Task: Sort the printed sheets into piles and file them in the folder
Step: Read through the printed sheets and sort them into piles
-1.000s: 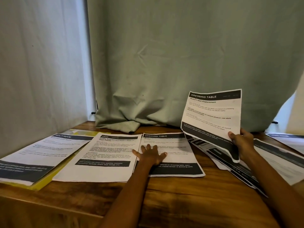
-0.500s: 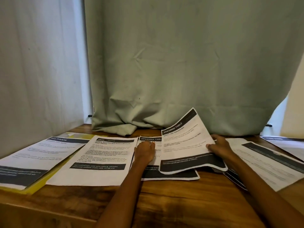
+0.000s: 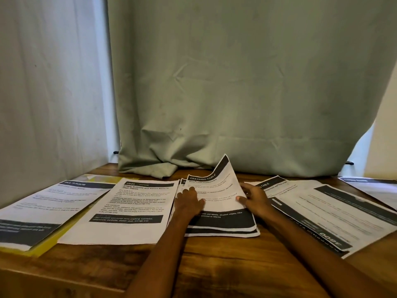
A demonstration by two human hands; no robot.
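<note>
Wooden table (image 3: 214,265): I see L hand (image 3: 189,203) flat, fingers relaxed, on the DRESSING TABLE pile (image 3: 223,224); R hand (image 3: 255,201) pinches top sheet (image 3: 219,190) w/ thumb, far corner curled up.

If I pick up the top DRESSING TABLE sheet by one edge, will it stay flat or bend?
The top DRESSING TABLE sheet will probably bend: its far corner already curls up while the right hand holds its edge. It looks thin and light, so it may slide on the pile beneath unless the left hand presses it.
</note>
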